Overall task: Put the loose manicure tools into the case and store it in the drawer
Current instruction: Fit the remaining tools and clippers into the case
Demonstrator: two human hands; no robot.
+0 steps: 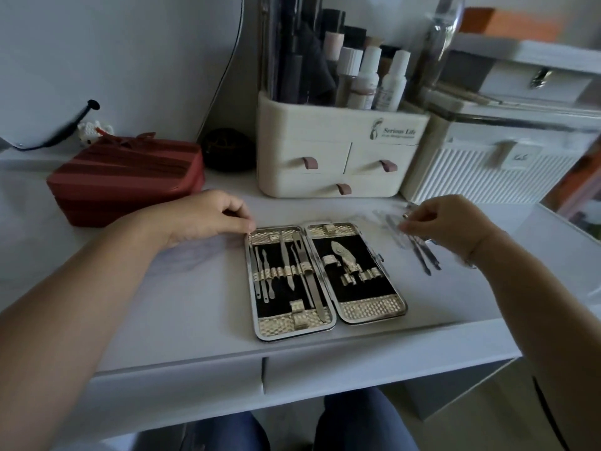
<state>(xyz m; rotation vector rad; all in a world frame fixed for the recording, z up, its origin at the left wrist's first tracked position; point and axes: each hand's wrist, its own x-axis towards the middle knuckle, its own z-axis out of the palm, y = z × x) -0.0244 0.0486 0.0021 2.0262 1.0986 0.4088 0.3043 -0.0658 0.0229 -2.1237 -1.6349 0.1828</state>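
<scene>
Holding: right hand (445, 224) fingertips pinched on a small metal piece, right of centre
Left hand (208, 216): curled, empty, touching case (325, 278) corner
Loose tools (419, 252): thin, stiff, slippery; pinch mid-shaft

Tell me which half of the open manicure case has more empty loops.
The right half: it holds only a nipper and several loops sit empty. The left half is filled with slim tools.

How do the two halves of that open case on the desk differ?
The left half is crowded with slim straight tools under its loops; the right half holds mostly one bulky nipper, with several loops empty. The left hand rests at the left half's top corner; nothing touches the right half. Both share black lining and gold woven trim.
</scene>
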